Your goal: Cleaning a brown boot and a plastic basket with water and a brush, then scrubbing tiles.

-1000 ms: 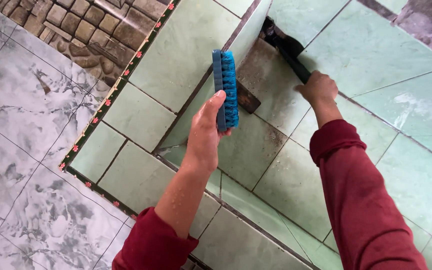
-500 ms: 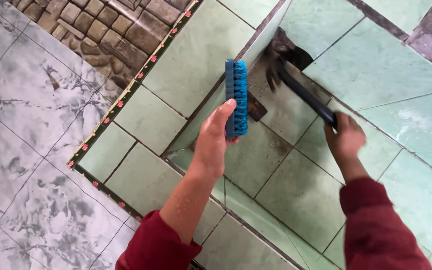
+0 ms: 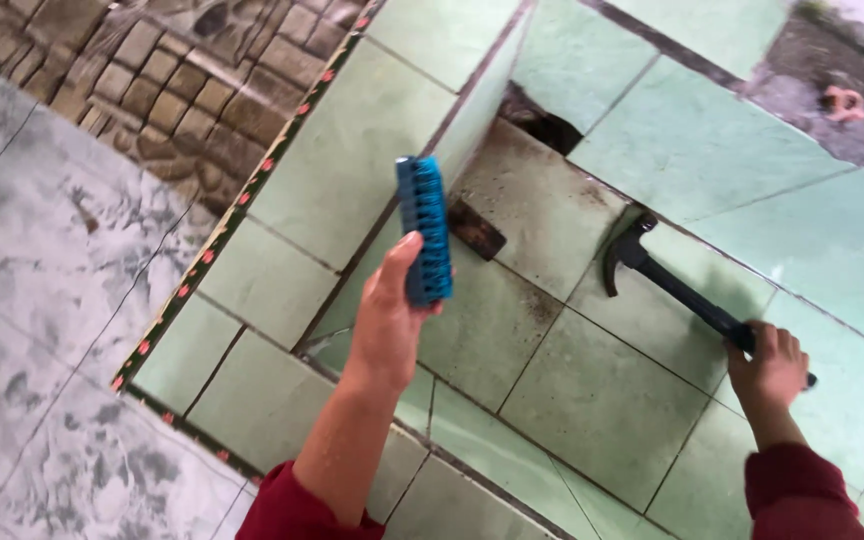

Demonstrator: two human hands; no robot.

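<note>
Green tiled basin [image 3: 592, 400]: sunk below a tiled rim, its floor stained dark, a hole [image 3: 542, 125] seen at the far corner; open floor was left between the two tools. Grey marbled floor [image 3: 42, 330]: lay to the left beyond a patterned border strip. Hammer [image 3: 687, 295]: black, held over the basin floor, its handle end gripped by the right hand [image 3: 770, 370], fingers wrapped tight. Brush [image 3: 424, 230]: blue, held upright near the rim's edge, pinched by the left hand [image 3: 387, 320], thumb pressed to its back.

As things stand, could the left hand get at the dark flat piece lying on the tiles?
Probably yes: the left hand is close to the dark piece, with bare tile between, though it is already holding the blue brush.
</note>
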